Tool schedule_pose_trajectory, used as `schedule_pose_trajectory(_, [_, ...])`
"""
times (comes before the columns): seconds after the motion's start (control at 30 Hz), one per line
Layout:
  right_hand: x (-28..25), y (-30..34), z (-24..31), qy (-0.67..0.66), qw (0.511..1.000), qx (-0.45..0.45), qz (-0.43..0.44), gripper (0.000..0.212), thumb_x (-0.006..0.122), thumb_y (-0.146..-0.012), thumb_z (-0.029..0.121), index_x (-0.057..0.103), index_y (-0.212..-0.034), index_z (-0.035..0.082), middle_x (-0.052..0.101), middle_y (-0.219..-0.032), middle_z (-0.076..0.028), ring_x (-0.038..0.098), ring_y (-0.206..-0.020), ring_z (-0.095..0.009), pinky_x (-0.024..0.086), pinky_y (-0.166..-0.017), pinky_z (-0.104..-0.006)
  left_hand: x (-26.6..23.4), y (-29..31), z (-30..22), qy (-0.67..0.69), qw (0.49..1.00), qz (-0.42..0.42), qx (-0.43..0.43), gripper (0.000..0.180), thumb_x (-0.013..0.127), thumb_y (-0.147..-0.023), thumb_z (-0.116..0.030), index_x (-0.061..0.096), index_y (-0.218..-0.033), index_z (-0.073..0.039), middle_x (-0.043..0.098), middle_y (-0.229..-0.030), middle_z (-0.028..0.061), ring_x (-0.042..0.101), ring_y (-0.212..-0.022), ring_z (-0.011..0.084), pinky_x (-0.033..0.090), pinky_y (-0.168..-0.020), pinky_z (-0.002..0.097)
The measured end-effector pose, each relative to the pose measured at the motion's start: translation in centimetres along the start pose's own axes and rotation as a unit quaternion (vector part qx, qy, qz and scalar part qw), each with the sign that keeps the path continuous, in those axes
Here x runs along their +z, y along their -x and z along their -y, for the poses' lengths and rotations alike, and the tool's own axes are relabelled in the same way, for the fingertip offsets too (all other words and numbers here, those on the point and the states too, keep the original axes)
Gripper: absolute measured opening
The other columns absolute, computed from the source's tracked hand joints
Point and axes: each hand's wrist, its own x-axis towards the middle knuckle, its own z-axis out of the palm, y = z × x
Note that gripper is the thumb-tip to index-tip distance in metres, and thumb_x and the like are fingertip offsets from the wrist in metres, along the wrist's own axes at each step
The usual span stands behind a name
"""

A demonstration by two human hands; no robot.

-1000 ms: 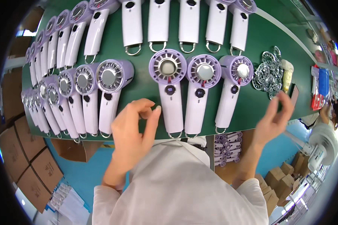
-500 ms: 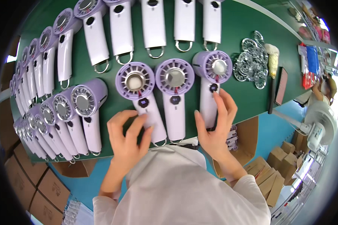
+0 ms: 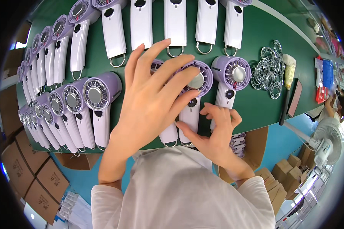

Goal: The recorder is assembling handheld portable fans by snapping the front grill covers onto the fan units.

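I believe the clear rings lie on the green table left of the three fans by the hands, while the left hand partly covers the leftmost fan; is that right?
Not quite: the head view shows the clear rings on the green table, right of the three fans. The left hand does partly cover the leftmost fan.

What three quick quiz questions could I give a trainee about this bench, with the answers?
1. True or false: the clear rings lie to the right of the rightmost handheld fan in the nearest row.
2. Which of the person's hands reaches farther over the table?
3. What colour is the tabletop: (a) red, (b) green, (c) white?

Key:
1. True.
2. The left hand.
3. (b) green.
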Motion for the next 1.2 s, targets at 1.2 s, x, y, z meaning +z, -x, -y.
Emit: schedule_pose_trajectory(1.2, [-1.6,1.9,-1.4,-0.006,0.983,-0.134,0.126,0.046,0.075,-0.079,0.026,0.063,-0.117,0.002,0.061,-0.132,-0.013,0.056,-0.12,-0.033,0.036,-0.105,-0.0483,0.2,10.6,0.8,-0.058,0.998,0.002,-0.007,0.044,0.076,-0.077,-0.023,0.07,-0.119,-0.015,0.043,-0.073,0.0,0.046,-0.068,0.0184,0.043,-0.072,0.0341])
